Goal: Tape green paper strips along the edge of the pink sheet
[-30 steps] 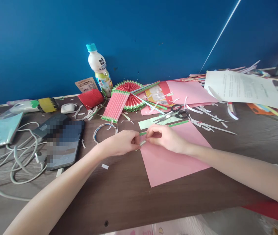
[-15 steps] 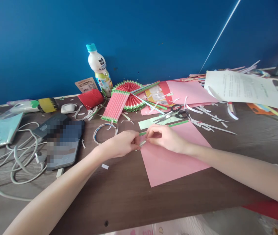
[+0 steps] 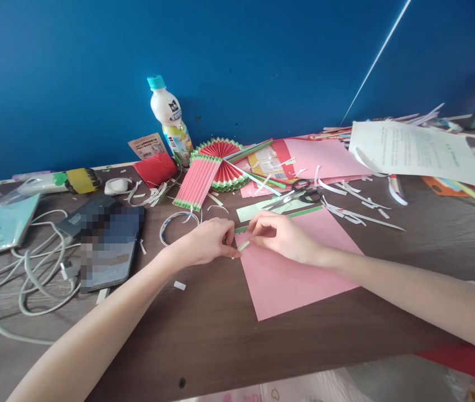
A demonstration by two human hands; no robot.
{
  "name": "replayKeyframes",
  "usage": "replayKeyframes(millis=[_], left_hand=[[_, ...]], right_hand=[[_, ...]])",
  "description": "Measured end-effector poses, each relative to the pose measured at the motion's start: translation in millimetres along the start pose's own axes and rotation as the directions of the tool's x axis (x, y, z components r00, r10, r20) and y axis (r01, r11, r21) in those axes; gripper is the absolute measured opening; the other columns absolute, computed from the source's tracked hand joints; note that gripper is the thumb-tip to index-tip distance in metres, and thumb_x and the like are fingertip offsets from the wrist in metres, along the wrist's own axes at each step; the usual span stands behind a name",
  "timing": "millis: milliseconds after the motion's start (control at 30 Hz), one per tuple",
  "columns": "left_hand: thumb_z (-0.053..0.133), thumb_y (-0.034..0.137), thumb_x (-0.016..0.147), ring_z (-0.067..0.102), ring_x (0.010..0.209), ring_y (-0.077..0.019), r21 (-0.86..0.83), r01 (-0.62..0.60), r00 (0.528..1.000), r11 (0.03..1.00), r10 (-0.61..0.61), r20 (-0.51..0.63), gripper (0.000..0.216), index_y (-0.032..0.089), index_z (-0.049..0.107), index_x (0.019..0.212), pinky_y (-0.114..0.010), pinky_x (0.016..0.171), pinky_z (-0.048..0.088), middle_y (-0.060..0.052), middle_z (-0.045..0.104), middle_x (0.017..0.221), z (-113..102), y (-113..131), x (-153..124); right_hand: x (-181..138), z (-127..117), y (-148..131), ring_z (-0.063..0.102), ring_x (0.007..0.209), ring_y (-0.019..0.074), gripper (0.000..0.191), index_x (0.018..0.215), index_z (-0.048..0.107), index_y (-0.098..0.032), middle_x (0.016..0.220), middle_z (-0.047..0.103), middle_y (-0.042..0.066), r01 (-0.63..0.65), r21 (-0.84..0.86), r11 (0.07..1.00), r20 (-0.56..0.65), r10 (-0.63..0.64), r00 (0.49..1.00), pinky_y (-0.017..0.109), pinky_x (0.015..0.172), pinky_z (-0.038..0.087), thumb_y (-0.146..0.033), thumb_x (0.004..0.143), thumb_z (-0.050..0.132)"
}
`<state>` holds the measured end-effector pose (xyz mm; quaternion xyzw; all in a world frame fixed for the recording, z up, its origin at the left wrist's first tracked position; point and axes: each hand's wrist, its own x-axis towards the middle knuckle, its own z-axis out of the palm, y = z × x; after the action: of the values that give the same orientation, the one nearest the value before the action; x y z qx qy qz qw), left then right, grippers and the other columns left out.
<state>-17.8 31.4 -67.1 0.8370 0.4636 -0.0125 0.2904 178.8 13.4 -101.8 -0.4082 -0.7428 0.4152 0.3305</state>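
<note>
A sheet of pink paper (image 3: 300,285) lies on the table with a green paper strip (image 3: 310,211) along its far edge. My left hand (image 3: 207,243) is at the sheet's far left corner, its thumb and fingers closed on one end of a small pale strip (image 3: 243,245). Close beside it, my right hand (image 3: 283,237) rests over the pink paper with thumb and index finger pinched at the strip's other end. Black-handled scissors (image 3: 300,194) lie just beyond the sheet, partly over a light green paper piece (image 3: 248,213).
Behind my hands stand a folded red-and-green paper fan (image 3: 220,162) and a bottle (image 3: 170,117). A tape roll (image 3: 162,230) lies near my left wrist. Leftward are a phone (image 3: 114,251) and white cables (image 3: 28,268). Paper scraps (image 3: 350,212) and a printed sheet (image 3: 417,151) lie to the right.
My left hand has shifted slightly and its thumb now reaches straighter toward the sheet's corner. The right hand and the pink paper have barely moved.
</note>
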Motion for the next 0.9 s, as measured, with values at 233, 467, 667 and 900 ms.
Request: replayKeyframes(millis=[233, 467, 667, 900], left_hand=[[0.066, 0.034, 0.068, 0.049, 0.069, -0.0154, 0.002, 0.0, 1.0, 1.0, 0.0, 0.001, 0.03, 0.02, 0.041, 0.06, -0.026, 0.058, 0.03, 0.003, 0.052, 0.067, -1.0, 0.4, -0.4], [0.064, 0.037, 0.068, 0.05, 0.071, -0.017, 0.004, 0.001, 1.0, 1.0, -0.001, 0.017, 0.029, 0.02, 0.041, 0.061, -0.027, 0.059, 0.03, 0.001, 0.052, 0.068, -1.5, 0.8, -0.7], [0.064, 0.037, 0.069, 0.049, 0.07, -0.0165, -0.001, -0.016, 1.0, 1.0, 0.016, 0.015, 0.031, 0.02, 0.04, 0.061, -0.026, 0.057, 0.029, 0.002, 0.052, 0.068, -1.0, -2.0, 0.3], [0.064, 0.038, 0.069, 0.047, 0.068, -0.0155, -0.001, -0.037, 0.999, 0.999, 0.037, 0.016, 0.03, 0.019, 0.041, 0.062, -0.026, 0.057, 0.028, 0.002, 0.051, 0.067, 0.8, -4.7, 1.0]], right_hand=[[-2.3, 2.5, -2.7, 0.057, 0.092, 0.0181, 0.016, 0.062, 0.049, -0.018, 0.103, 0.056, 0.005, 0.019, -0.135, 0.991, -0.016, -0.021, 1.0, 0.037, 0.082, 0.044, -0.013, 0.076, 0.055], [-3.1, 4.0, -5.6, 0.057, 0.083, 0.0171, 0.015, 0.064, 0.048, -0.018, 0.101, 0.055, 0.006, 0.044, -0.172, 0.984, -0.017, -0.047, 0.999, 0.038, 0.078, 0.045, -0.01, 0.075, 0.053], [-2.6, 4.9, -4.1, 0.057, 0.081, 0.0153, 0.013, 0.066, 0.049, -0.017, 0.102, 0.054, 0.006, 0.061, -0.161, 0.985, -0.005, -0.063, 0.998, 0.035, 0.077, 0.045, -0.008, 0.074, 0.052], [-3.2, 6.1, -3.1, 0.055, 0.084, 0.0165, 0.015, 0.065, 0.047, -0.018, 0.098, 0.053, 0.006, 0.085, -0.19, 0.978, -0.01, -0.089, 0.996, 0.036, 0.077, 0.045, -0.007, 0.073, 0.053]])
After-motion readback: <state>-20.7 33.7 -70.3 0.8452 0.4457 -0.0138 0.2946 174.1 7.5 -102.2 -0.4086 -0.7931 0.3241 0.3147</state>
